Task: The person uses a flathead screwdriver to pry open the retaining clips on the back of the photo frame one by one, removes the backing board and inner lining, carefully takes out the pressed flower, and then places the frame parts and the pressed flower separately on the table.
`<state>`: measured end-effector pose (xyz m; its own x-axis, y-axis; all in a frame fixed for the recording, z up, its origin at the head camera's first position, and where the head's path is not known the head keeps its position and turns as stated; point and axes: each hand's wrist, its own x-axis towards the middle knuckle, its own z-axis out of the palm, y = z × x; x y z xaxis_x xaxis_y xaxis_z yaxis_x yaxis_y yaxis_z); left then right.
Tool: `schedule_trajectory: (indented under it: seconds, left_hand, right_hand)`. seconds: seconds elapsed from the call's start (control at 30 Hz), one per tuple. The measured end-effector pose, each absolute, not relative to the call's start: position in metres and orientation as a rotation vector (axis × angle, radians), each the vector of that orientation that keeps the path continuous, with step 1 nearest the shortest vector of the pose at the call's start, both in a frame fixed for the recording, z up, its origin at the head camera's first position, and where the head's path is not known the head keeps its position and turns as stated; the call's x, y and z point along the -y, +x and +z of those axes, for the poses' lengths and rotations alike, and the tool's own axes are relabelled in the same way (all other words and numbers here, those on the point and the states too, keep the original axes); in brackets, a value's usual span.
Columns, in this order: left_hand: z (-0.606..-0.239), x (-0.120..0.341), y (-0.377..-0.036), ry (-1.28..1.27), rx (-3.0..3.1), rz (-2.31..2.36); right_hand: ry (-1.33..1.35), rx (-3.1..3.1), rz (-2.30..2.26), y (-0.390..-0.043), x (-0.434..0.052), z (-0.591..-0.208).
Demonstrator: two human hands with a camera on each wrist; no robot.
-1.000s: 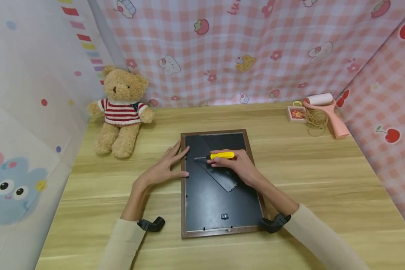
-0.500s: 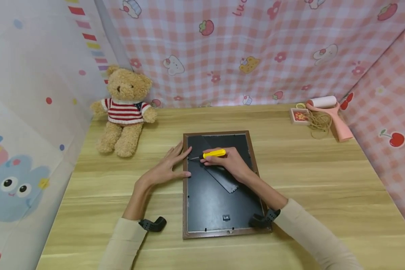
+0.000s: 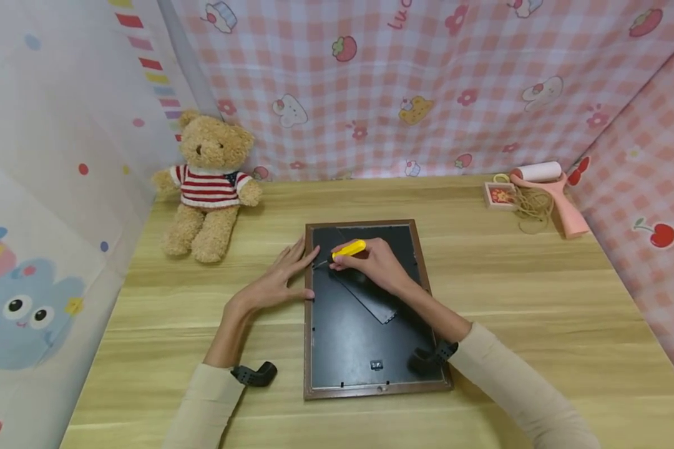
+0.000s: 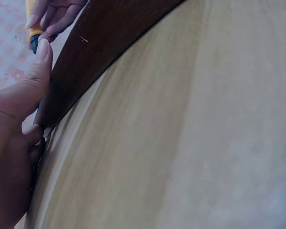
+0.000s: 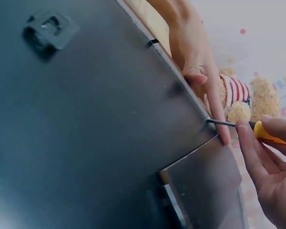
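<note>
The table [image 3: 483, 299] carries a face-down picture frame [image 3: 371, 349] at centre. The left hand [image 3: 275, 284], fingers straight, presses its 9 o'clock edge. The right hand [image 3: 379, 265] has its grip clamped on a yellow screwdriver [image 3: 348, 249], tip pointing toward 9 o'clock at that edge.

One picture frame [image 3: 371, 349], one yellow screwdriver [image 3: 348, 249], one teddy bear [image 3: 209, 184], one lint roller [image 3: 550, 190], two hands.

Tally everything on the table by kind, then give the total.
Picture frame: 1
Screwdriver: 1
Teddy bear: 1
Lint roller: 1
Small box: 1
Coil of string: 1
Total: 6
</note>
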<state>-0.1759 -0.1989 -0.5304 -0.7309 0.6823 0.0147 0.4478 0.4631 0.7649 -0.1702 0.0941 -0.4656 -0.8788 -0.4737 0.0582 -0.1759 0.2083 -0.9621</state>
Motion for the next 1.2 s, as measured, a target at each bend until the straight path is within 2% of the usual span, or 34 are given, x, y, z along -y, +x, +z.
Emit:
schedule_trajectory:
  seconds: [0.33,0.67,1.2]
  left_hand:
    - [-0.528,0.197,-0.174,0.9,-2.43,1.133]
    - [-0.521,0.195,-0.171,0.871,-2.415,1.14]
    - [-0.532,0.198,-0.174,0.847,-2.429,1.152]
  right_hand:
    - [-0.883,-2.428,-1.536,-0.171,-0.083,-0.452]
    - [-0.714,-2.29,-1.711,-0.17,-0.093,-0.468]
    - [-1.14,-2.535,-1.224,-0.181,-0.063,-0.431]
